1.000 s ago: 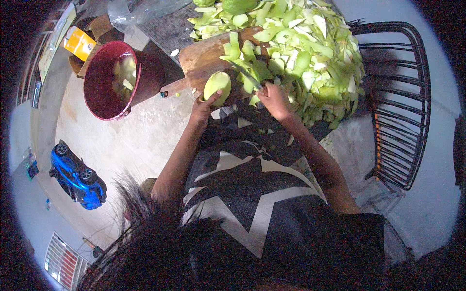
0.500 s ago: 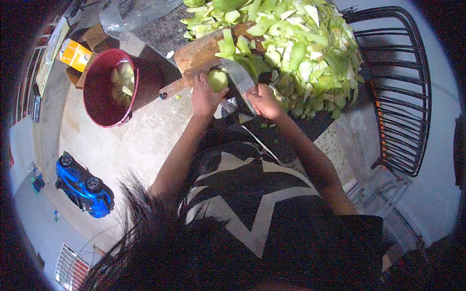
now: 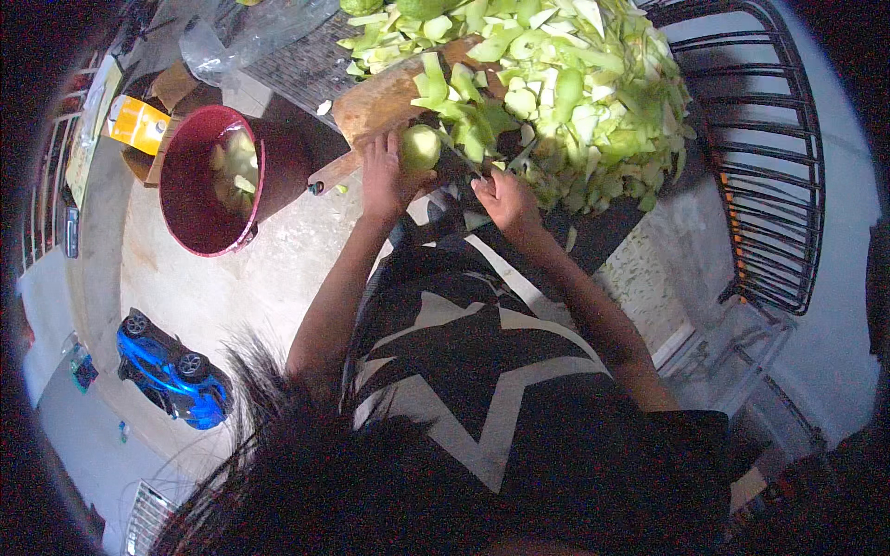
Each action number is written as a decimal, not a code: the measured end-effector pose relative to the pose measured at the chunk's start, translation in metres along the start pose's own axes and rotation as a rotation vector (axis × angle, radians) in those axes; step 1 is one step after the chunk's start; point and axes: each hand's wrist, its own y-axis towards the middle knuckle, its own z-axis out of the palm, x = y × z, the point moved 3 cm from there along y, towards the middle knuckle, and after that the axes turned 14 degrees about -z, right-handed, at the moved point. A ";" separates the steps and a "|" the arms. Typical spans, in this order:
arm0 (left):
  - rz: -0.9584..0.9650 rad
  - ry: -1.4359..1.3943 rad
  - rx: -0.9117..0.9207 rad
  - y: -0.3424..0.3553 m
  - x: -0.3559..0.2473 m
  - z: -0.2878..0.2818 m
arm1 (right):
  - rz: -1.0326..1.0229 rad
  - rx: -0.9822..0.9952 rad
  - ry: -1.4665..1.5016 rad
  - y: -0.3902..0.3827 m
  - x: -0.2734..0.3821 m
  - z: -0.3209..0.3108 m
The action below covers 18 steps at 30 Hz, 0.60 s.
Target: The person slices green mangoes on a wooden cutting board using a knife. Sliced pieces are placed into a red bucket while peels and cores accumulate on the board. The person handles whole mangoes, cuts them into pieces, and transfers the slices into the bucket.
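Surface [image 3: 283, 69]: one board [image 3: 375, 107], one peel heap [image 3: 593, 102]
Left hand [image 3: 382, 178]: gripping one peeled fruit [image 3: 421, 146] near the board
Right hand [image 3: 508, 199]: gripping one knife [image 3: 461, 156], blade seen narrower than before
Bucket [image 3: 190, 185]: one, red

Lit brightly on the peel pile [image 3: 593, 102] toward the surface's [image 3: 301, 63] right edge | glaring pale on the floor [image 3: 278, 264] off its near-left corner | shadowed below its left edge, beside the bucket [image 3: 190, 185] | grainy in the dark shirt [image 3: 473, 352] | bent and faded to black at the round rim
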 end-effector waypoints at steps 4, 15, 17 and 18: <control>-0.009 0.048 -0.020 -0.006 0.005 0.007 | -0.067 0.031 -0.162 -0.003 0.011 0.008; -0.023 -0.033 -0.053 -0.005 0.010 0.014 | 0.005 -0.014 -0.200 0.000 0.002 0.032; -0.001 -0.043 -0.078 -0.004 0.011 0.017 | 0.034 0.069 -0.201 0.010 -0.001 0.026; -0.015 -0.033 -0.064 -0.005 0.013 0.019 | 0.035 0.088 -0.199 0.015 0.000 0.024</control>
